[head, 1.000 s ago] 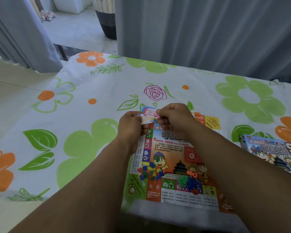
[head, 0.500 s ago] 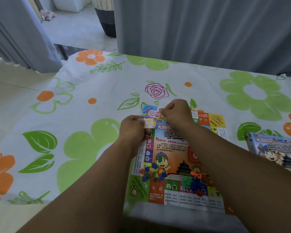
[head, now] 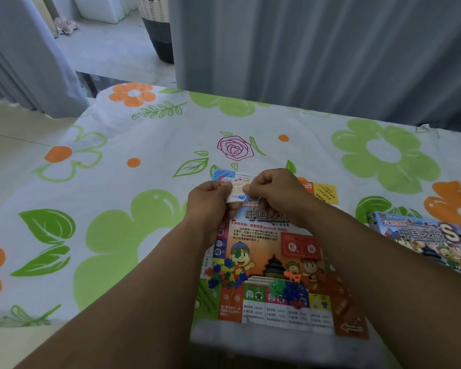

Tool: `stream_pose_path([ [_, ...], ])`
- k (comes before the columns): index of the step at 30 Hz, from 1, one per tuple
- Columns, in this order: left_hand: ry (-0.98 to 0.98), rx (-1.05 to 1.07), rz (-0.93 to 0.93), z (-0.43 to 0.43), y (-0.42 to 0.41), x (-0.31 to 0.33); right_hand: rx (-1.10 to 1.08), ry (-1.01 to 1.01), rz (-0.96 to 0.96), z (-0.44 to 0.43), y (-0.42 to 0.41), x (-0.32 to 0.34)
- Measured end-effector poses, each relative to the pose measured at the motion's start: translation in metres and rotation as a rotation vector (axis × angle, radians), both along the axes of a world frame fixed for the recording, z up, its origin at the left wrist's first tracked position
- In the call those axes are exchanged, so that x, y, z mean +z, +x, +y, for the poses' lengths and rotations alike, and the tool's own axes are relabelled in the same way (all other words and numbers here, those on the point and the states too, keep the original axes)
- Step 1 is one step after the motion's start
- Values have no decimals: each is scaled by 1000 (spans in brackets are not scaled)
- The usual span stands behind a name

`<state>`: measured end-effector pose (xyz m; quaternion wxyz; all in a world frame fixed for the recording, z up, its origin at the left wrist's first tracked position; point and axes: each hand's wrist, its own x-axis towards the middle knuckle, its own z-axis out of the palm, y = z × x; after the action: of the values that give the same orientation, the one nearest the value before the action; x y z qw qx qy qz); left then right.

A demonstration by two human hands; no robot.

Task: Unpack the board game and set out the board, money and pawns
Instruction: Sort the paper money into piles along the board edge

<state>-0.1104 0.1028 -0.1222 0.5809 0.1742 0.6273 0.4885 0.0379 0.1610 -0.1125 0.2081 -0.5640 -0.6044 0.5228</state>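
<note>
While the board [head: 270,251] lies unfolded with coloured pawns [head: 225,274] heaped on it, the left hand [head: 208,206] and right hand [head: 274,193] pinch a wad of money [head: 236,193] over its far edge; laying that out looks left to do.

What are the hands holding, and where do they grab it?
A small stack of paper money: the left hand pinches its left end, the right hand its right end.
</note>
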Motion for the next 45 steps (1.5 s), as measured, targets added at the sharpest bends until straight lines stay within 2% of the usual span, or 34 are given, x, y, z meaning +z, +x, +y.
stream_pose_path([
  [5, 17, -25, -50, 4, 16, 1, -51, -36, 24, 1, 23, -2],
  [12, 9, -15, 33, 10, 27, -7, -263, -47, 101, 9, 49, -4],
  [16, 6, -25, 0, 9, 29, -4, -210, -58, 111, 10, 47, -3],
  [20, 14, -49, -43, 9, 32, -1, -142, 11, 40, 7, 38, -1],
  [27, -1, -80, 2, 9, 38, 0, -154, 5, 13, 8, 42, -2],
  [32, -6, -74, -4, 10, 40, -1, -187, -72, 96, 9, 44, -5],
  [35, -6, -70, -10, 11, 41, -2, -145, -45, 34, 8, 40, -5],
  [41, -36, -29, 23, 10, 39, -4, -391, -84, 99, 15, 46, -8],
  [45, -41, -49, 27, 9, 34, -5, -424, -65, -16, 20, 42, -15],
])
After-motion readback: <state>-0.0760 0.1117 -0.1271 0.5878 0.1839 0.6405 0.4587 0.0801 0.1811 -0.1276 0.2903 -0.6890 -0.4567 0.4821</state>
